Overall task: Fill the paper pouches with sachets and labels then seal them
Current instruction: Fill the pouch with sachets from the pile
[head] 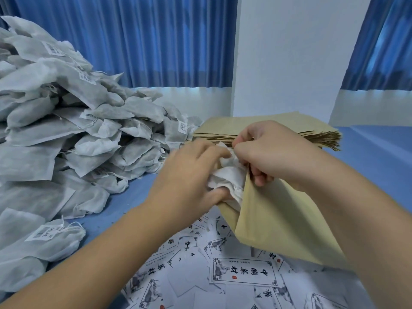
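Nearest the wearer, printed labels [244, 272] lay scattered on the blue table [379, 159]. Above them the left hand [189, 175] gripped a white sachet [228, 176] partway inside a paper pouch [278, 219], whose rim the right hand [272, 152] pinched. Beyond sat a stack of pouches [256, 127] and, leftward, a sachet heap [66, 121].

Left hand [191, 181] on white sachet [227, 177] at mouth of pouch [278, 215] in right hand [272, 152]

tan pouch [274, 215]: mouth open, tilted | white sachet [227, 177]: partway in mouth | labels [243, 272]: scattered beneath | sachet pile [66, 130]: left
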`<state>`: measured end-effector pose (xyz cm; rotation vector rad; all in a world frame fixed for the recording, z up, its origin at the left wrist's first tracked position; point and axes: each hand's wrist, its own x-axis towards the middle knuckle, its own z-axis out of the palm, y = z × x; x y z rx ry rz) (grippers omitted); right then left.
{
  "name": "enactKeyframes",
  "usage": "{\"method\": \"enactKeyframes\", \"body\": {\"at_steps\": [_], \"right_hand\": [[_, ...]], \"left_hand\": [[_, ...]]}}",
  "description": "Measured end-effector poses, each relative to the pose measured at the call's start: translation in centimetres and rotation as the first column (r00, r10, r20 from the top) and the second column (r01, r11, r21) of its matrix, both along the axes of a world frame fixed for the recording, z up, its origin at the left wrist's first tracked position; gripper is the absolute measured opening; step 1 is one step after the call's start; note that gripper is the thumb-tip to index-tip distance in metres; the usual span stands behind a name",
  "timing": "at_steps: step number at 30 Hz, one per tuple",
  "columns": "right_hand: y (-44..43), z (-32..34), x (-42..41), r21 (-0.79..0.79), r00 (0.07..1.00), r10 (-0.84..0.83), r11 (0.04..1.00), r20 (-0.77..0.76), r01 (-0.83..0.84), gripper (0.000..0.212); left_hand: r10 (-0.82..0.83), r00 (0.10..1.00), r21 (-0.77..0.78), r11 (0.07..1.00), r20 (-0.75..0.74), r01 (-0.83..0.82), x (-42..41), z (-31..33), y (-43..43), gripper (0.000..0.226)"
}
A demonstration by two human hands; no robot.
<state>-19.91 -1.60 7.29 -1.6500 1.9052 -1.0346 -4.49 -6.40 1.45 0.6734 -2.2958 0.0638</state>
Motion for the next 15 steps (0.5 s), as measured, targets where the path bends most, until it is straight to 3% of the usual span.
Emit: {"method": "enactKeyframes", "body": {"at_steps": [3,5,8,11,13,15], "right_hand": [[0.15,0.03,0.37,0.003,0.995,0.007,1.000,-0.096,-0.007,0.018],[0.33,-0.11,0.68,-0.015,0.969,0.016,1.000,-0.245,-0.020,0.020],[0.46,-0.50,1.01,-0.109,0.848,-0.031,0.993,-0.529,-0.032,0.017],[0.31,-0.82,0.93,-0.160,0.781,-0.042,0.984,-0.623,-0.074,0.018],[0.16,-0.80,0.70,-0.160,0.786,-0.043,0.985,-0.616,-0.071,0.017],[0.16,-0.60,0.57,-0.148,0.814,-0.039,0.987,-0.579,-0.057,0.016]], "left_hand": [[0.340,0.919,0.085,0.928,0.199,-0.362,0.27,-0.18,-0.33,0.070],[0.349,0.907,0.093,0.921,0.235,-0.378,0.35,-0.53,-0.62,0.067],[0.124,0.987,0.180,0.974,0.100,-0.140,0.16,-0.81,-0.78,0.049],[-0.023,0.999,0.258,0.966,-0.022,0.028,-0.02,-0.64,-0.51,0.037],[-0.136,0.981,0.400,0.899,-0.138,0.181,0.32,-0.43,-0.45,0.046],[-0.236,0.943,0.552,0.766,-0.236,0.330,0.66,-0.13,-0.47,0.049]]}}
